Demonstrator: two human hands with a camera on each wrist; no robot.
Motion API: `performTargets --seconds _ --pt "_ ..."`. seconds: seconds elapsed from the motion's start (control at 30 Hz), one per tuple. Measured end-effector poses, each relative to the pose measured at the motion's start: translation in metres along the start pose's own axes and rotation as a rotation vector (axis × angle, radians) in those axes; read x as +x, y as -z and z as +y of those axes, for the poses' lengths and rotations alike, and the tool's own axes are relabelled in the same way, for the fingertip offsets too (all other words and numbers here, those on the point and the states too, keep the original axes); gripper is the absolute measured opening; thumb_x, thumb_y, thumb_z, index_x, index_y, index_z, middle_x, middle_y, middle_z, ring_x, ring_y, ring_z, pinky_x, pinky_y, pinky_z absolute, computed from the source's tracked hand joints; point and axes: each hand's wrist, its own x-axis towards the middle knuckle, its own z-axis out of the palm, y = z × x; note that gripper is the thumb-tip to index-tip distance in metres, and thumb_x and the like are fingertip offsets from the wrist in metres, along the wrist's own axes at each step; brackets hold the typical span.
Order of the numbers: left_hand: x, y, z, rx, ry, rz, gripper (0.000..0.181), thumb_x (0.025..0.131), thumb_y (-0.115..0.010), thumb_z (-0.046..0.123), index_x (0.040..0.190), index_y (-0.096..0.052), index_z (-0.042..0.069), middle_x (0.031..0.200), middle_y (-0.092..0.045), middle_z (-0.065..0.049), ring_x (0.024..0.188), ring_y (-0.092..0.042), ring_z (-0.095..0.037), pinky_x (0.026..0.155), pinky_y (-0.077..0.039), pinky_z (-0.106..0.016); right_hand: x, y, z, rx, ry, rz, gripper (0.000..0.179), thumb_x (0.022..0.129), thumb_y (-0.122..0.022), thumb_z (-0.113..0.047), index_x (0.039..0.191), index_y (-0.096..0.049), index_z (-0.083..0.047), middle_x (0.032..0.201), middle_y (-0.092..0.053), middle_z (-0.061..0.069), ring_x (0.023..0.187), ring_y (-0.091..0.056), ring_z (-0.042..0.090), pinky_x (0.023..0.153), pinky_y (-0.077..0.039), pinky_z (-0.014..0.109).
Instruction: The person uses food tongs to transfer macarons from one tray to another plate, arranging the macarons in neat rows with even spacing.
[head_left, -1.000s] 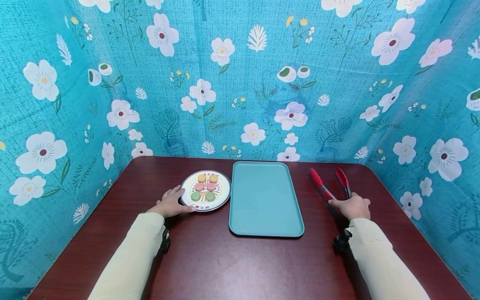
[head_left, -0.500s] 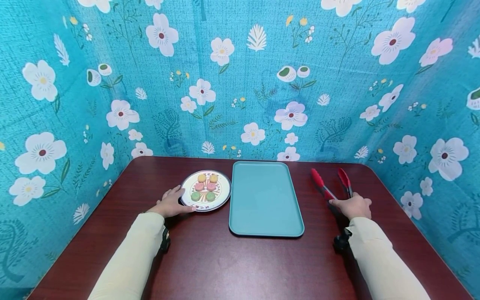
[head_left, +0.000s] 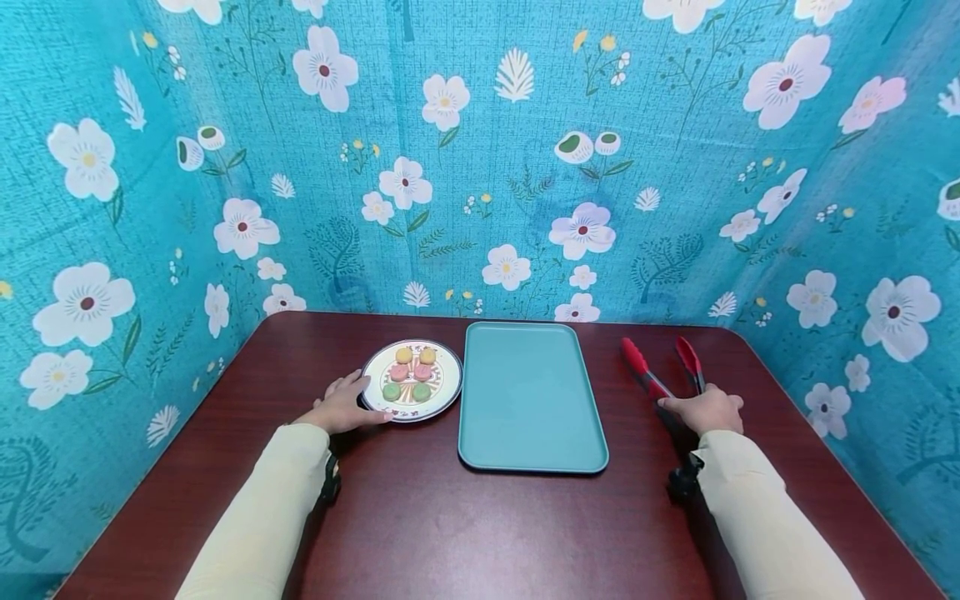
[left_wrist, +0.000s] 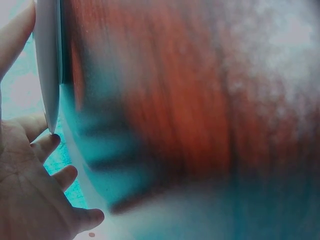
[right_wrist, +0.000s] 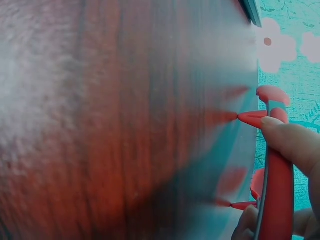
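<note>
My left hand (head_left: 343, 407) grips the left rim of a round white plate (head_left: 450, 377) with a dark blue edge. Its thumb lies on the near rim and its fingers on the left side. Several macarons (head_left: 422, 372), in pairs of yellow, pink and green, sit on the plate. In the left wrist view the plate (left_wrist: 47, 65) appears edge-on against the thumb and index finger. A pair of tongs (head_left: 636, 357) with red tips is in my right hand (head_left: 708, 410), its two arms spread apart. The thumb presses the red handle (right_wrist: 278, 190) in the right wrist view.
A teal rectangular tray (head_left: 532, 400) lies between the hands, its left edge close beside the plate. All of it stands on a dark reddish-brown table (head_left: 480, 533). A blue flowered curtain (head_left: 480, 192) surrounds the table at the back and sides.
</note>
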Motion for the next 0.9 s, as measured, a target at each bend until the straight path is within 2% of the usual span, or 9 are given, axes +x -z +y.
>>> performTargets --seconds 0.17,0.43,0.8,0.9 --pt "0.0 -0.0003 0.0005 0.001 0.001 0.002 0.107 0.076 -0.073 0.057 0.151 -0.023 -0.001 0.157 -0.012 -0.025 0.141 -0.005 -0.049 0.105 -0.008 -0.075 -0.0048 0.0032 -0.0056 -0.015 -0.005 -0.003 0.082 0.08 -0.076 -0.04 0.126 -0.036 0.015 0.108 -0.033 0.034 0.095 -0.04 0.044 0.065 -0.046 0.045" --pt "0.0009 -0.0007 -0.0008 0.004 -0.013 0.0 0.107 0.075 -0.073 0.057 0.151 -0.024 -0.001 0.157 -0.013 -0.025 0.14 -0.006 -0.049 0.104 -0.007 -0.076 0.0024 0.0017 -0.0021 -0.021 -0.024 -0.021 0.084 0.077 -0.077 -0.043 0.125 -0.037 0.014 0.109 -0.033 0.034 0.095 -0.04 0.044 0.062 -0.047 0.043" --pt "0.0009 0.0004 -0.0002 0.008 -0.003 -0.004 0.108 0.075 -0.073 0.058 0.151 -0.024 -0.001 0.157 -0.013 -0.025 0.141 -0.005 -0.048 0.104 -0.006 -0.075 0.0005 0.0054 -0.01 -0.081 -0.027 -0.032 0.072 0.077 -0.077 -0.042 0.11 -0.045 0.013 0.105 -0.035 0.032 0.094 -0.04 0.044 0.06 -0.047 0.043" --pt "0.0 0.0007 0.0009 0.007 0.0 -0.004 0.108 0.075 -0.073 0.058 0.151 -0.024 -0.001 0.157 -0.013 -0.025 0.141 -0.005 -0.048 0.105 -0.006 -0.075 -0.0002 0.0064 -0.0108 -0.082 -0.024 -0.035 0.076 0.077 -0.077 -0.042 0.115 -0.042 0.014 0.106 -0.035 0.033 0.096 -0.04 0.045 0.061 -0.047 0.044"
